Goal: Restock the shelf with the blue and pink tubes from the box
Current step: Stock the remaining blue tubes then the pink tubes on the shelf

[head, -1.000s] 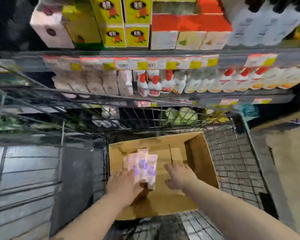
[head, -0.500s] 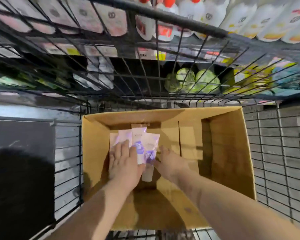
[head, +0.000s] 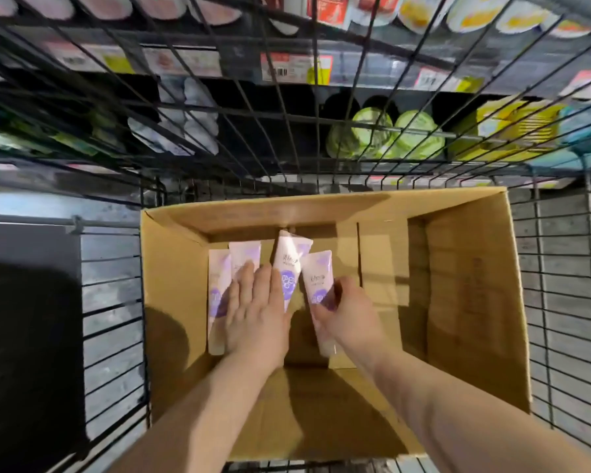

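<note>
Gathering stage, head view only: both hands are down inside the cardboard box (head: 475,302), which sits in a wire cart (head: 110,302) parked against the shelf (head: 321,76).

Left hand (head: 256,312) lies flat, fingers together and extended, palm pressed on the left pair of tubes (head: 219,288); it covers them, no curl around anything that I can see. Right hand (head: 348,312) has fingers wrapped on the lower half of the rightmost tube (head: 318,278), thumb side against its edge, so it looks like a hold on that one. A fourth tube (head: 289,257) sits between the hands, tilted, its lower part under the left hand's edge.

Tubes read pale pink with purple-blue print, four countable, all lying at the box's far-left area, crimped ends toward the shelf. Rest of the box floor is bare cardboard.

Progress, my judgement: pickup in hand, nothing lifted clear of the box yet. Still left: lift the tubes, carry them over the cart rim, place them on the shelf. Likely the last batch, since no others show.

Hard to tell: caps hidden under hands and wrists; label text blurred; whether more tubes lie under the left palm, unknown. Target shelf slot not identifiable: goods behind the wire are smeared and partly cut off at the frame top.
</note>
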Tool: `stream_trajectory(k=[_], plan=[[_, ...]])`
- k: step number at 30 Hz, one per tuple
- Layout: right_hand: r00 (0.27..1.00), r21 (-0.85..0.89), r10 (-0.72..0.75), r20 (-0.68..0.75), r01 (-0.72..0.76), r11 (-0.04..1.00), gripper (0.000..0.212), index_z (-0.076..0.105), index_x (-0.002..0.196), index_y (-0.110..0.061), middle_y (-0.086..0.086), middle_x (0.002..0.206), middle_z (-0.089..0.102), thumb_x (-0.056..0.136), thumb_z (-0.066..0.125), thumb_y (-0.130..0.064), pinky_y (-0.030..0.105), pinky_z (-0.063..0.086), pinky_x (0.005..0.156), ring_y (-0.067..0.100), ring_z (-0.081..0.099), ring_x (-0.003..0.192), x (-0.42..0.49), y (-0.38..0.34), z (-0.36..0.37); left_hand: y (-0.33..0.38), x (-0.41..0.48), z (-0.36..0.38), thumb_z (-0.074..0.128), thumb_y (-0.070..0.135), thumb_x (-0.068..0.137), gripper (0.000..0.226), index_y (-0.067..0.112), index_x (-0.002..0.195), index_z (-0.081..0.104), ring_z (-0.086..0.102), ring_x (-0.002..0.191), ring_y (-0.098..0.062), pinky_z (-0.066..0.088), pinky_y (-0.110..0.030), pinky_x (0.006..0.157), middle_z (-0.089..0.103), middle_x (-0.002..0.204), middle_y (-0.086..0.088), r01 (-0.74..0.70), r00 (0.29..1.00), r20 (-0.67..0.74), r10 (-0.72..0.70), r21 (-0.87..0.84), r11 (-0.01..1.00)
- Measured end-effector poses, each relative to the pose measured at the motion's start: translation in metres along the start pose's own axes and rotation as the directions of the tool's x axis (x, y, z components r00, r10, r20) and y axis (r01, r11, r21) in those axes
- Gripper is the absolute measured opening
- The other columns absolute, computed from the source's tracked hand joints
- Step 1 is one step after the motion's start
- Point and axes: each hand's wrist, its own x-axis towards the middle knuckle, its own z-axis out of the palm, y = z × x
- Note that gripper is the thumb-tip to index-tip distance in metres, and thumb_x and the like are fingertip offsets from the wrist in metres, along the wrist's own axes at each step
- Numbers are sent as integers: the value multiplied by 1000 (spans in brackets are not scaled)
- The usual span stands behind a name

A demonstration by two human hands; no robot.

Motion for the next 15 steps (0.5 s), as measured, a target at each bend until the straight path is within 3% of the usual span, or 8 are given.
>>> stream_trajectory(k=[3,5,8,11,15], plan=[[1000,-64,-10,-17,9,998,29,51,104,-24,-5,100,58,82,67,-34,27,51,70,12,58,87,-1,12,-10,6,-1,-1,40,31,97,65,18,149,3,14,142,-24,15,-38,116,11,156,-1,-30,1000,-5,30,1,1000],[999,-76,-25,-25,23,997,27,50,103,-23,-4,99,57,83,66,-32,21,43,60,13,56,84,-3,17,-12,10,0,-1,41,31,96,63,22,149,7,28,136,-23,31,-37,107,21,152,0,-12,1000,12,12,-50,999],[999,-43,-8,-32,7,999,25,46,98,-23,-7,91,58,84,64,-33,22,40,56,14,57,79,-4,21,-13,19,4,0,45,39,94,59,27,145,16,46,124,-23,47,-38,93,40,142,0,48,998,47,-42,-135,990],[1000,-67,-10,-21,9,998,29,42,99,-24,-10,87,56,84,64,-36,22,40,54,14,57,78,-4,21,-13,32,8,3,53,39,91,62,23,141,22,54,118,-24,49,-37,88,49,134,-2,195,981,73,-182,-264,945],[1000,-76,-24,3,24,997,34,43,109,-25,-9,101,59,85,65,-36,18,40,55,13,59,87,-3,20,-14,39,16,15,65,36,84,62,21,135,33,56,114,-24,50,-36,85,53,128,-3,379,925,224,-306,-498,780]])
